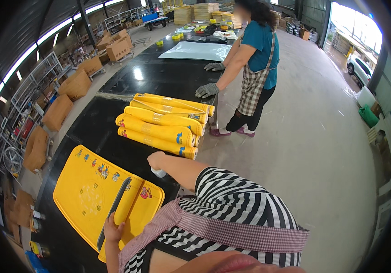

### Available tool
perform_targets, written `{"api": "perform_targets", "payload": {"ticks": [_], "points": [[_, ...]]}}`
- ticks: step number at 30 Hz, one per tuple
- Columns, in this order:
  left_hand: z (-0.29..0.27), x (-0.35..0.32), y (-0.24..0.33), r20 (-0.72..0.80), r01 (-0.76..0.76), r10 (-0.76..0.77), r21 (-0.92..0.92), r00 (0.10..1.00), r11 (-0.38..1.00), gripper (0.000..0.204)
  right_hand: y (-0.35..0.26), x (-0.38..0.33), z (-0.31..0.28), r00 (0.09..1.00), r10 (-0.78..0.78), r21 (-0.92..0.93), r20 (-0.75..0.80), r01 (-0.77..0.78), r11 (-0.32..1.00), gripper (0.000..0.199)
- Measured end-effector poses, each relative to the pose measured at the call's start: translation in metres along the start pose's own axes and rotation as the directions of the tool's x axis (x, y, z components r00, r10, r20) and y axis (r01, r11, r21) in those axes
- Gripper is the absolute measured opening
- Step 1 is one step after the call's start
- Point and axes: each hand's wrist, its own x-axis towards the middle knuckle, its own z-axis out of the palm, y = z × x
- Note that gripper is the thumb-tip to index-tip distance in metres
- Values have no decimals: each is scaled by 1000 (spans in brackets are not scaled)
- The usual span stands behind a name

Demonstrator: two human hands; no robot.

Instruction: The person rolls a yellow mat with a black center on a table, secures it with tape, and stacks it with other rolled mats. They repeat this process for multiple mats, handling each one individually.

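Note:
A yellow mat (74, 191) with small coloured cartoon figures lies spread on the black table at my near left. Across it runs a long narrow dark strip (117, 200), beside a raised yellow fold. At the strip's lower part my left hand (113, 231) is closed, thumb and fingers bent around its edge. My right hand (156, 160) reaches out to the table's right edge. It is closed on a small white object (159, 173), mostly covered by the hand, so its kind is unclear. Just beyond lies a stack of rolled yellow mats (156, 129), bound with clear tape.
A co-worker (258, 54) in grey gloves leans on the table's right side, near a white sheet (195, 51). Cardboard boxes (58, 111) and metal racks line the left. Tape rolls (36, 248) stand at the near left table edge. Concrete floor (304, 150) extends right.

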Motion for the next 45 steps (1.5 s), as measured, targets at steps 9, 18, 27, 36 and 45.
{"api": "perform_targets", "payload": {"ticks": [9,18,27,36,45], "points": [[-1,4,-14,36,-21,21,-2,999,1000,73,-3,-23,3,998,47,58,39,-49,997,22],[3,3,-17,17,-65,66,-41,998,997,71,-15,-22,3,984,148,-19,100,-147,989,26],[3,3,0,-22,-19,18,-41,1000,999,75,-16,-26,4,958,244,12,150,-248,969,33],[13,4,-28,-104,-90,82,-81,991,993,70,-8,1,29,968,243,-69,57,-239,969,29],[5,14,-3,-4,-50,50,-28,999,998,69,48,20,71,969,132,-337,209,-56,940,33]]}}
